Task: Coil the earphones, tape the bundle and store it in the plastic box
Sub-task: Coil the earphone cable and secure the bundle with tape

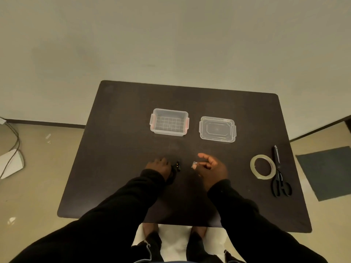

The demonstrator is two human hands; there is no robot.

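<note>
The black earphones (177,167) lie bunched on the dark table (117,149), hard to make out against it; their earbud ends stick out beside my left hand (158,166), which is closed on the bundle. My right hand (211,168) hovers a little to the right, fingers curled, pinching a short piece of clear tape (194,165) at its fingertips. The clear plastic box (169,123) stands open and empty farther back. Its lid (217,129) lies flat to the right of it.
A roll of clear tape (263,167) lies at the right side of the table, with black scissors (280,174) just beyond it. Cables (13,141) run across the floor on the left. A dark mat (328,171) lies on the floor at right.
</note>
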